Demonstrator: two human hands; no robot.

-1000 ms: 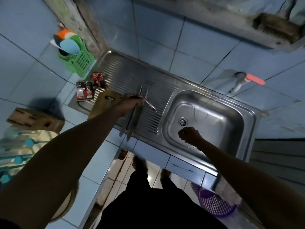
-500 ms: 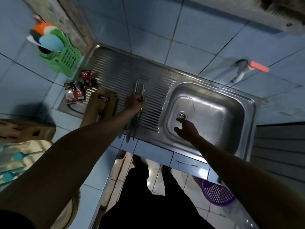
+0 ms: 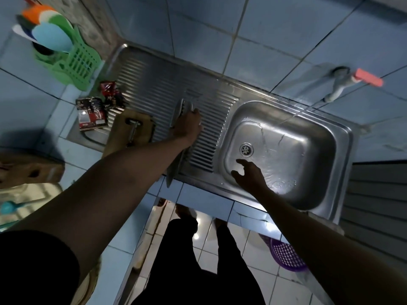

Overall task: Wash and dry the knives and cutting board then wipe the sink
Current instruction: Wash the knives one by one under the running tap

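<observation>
We see the knives [image 3: 176, 137] bunched on the ribbed drainboard [image 3: 154, 93], blades reaching past the front edge of the tabletop [image 3: 198, 194], gripped by our left hand [image 3: 187, 126]. The wooden cutting board [image 3: 123, 133] lies just left. Our right hand [image 3: 248, 175] hovers, fingers spread and empty, inside the sink [image 3: 308, 137] near the drain [image 3: 246, 149].
</observation>
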